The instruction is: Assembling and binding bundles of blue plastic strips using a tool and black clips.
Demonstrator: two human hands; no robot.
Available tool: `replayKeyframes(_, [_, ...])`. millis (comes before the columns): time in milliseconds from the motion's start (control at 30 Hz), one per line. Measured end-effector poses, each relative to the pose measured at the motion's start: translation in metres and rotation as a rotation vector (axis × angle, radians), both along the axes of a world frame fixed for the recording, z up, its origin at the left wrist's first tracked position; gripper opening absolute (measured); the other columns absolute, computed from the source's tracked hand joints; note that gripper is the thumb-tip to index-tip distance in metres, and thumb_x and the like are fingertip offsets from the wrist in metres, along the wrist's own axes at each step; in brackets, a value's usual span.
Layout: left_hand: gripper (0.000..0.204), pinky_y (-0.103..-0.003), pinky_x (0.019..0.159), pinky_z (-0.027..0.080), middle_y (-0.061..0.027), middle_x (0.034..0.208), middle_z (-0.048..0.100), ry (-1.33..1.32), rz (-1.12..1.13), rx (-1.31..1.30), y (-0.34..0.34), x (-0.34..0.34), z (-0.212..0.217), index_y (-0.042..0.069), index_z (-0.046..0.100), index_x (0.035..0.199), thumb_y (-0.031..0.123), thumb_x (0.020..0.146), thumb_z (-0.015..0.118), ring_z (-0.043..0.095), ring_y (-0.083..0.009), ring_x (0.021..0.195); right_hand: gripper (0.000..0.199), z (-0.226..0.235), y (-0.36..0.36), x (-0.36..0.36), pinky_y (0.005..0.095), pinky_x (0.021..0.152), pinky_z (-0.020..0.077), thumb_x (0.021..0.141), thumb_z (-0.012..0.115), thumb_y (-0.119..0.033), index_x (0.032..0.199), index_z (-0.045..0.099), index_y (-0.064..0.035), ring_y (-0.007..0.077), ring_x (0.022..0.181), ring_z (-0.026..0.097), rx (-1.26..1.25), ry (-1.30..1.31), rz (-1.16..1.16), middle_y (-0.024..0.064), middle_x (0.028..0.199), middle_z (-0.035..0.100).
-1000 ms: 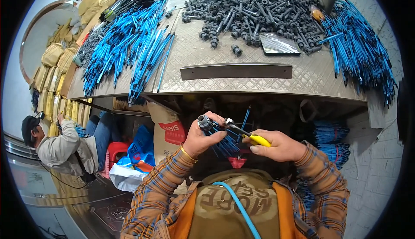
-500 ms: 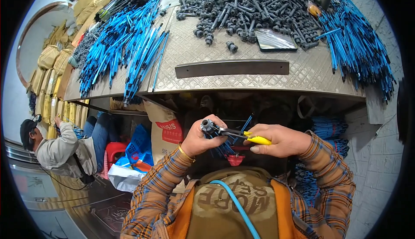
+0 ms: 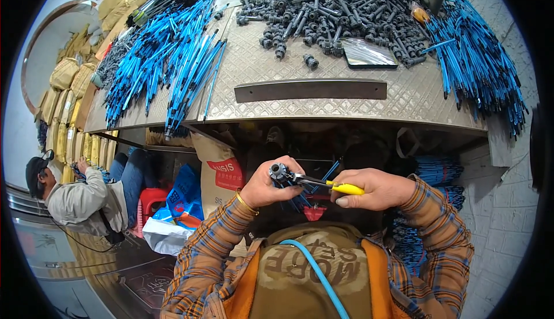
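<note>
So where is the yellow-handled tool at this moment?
In the head view, the yellow-handled tool is low and centre-right, gripped in the right hand, its tip meeting the dark fitting in the left hand.

Metal bench (image 3: 259,68): blue tubes (image 3: 167,65), grey fittings (image 3: 329,7), phone (image 3: 366,53).

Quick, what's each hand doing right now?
Left hand: closed around a dark grey fitting.
Right hand: closed on yellow-handled pliers.

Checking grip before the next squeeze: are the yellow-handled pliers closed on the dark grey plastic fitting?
Closed, it seems: the yellow-handled pliers, in the right hand, meet the dark grey plastic fitting held by the left hand.
</note>
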State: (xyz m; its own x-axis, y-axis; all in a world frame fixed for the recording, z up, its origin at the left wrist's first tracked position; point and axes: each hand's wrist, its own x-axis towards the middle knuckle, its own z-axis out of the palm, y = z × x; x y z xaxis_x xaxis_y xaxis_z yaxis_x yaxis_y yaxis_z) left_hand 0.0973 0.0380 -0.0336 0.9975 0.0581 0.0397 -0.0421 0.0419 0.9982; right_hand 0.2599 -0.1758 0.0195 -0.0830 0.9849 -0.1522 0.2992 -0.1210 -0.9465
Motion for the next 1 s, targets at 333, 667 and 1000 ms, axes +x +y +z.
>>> replayKeyframes(333, [0.023, -0.026, 0.068, 0.046, -0.0086, 0.080, 0.062, -0.037, 0.195, -0.128, -0.009, 0.003, -0.002, 0.004, 0.060, 0.081, 0.011, 0.062, 0.069, 0.056, -0.0163, 0.068, 0.016, -0.018, -0.007, -0.049, 0.0318, 0.054, 0.0437, 0.086, 0.057, -0.021, 0.088, 0.057, -0.0051, 0.0222, 0.056, 0.053, 0.037, -0.167, -0.327, 0.0093, 0.072, 0.060])
replayKeyframes(667, [0.028, -0.030, 0.067, 0.045, -0.0114, 0.072, 0.057, -0.096, 0.138, -0.254, -0.012, 0.001, -0.009, 0.003, 0.052, 0.079, 0.016, 0.062, 0.070, 0.054, -0.0221, 0.068, 0.017, -0.076, -0.003, -0.054, 0.0311, 0.050, 0.0430, 0.087, 0.056, -0.021, 0.083, 0.052, -0.0048, 0.0207, 0.050, 0.054, 0.171, -0.037, -0.343, 0.0083, 0.065, 0.060])
replayKeyframes(1000, [0.042, -0.031, 0.066, 0.044, -0.0118, 0.075, 0.057, -0.076, -0.017, -0.146, -0.024, 0.014, -0.003, -0.001, 0.056, 0.090, 0.018, 0.056, 0.072, 0.052, -0.0217, 0.071, 0.030, -0.058, -0.040, -0.028, 0.0299, 0.037, 0.0422, 0.079, 0.064, -0.022, 0.098, 0.050, -0.0025, 0.0237, 0.040, 0.053, -0.251, 0.963, -0.041, 0.0164, 0.063, 0.058])
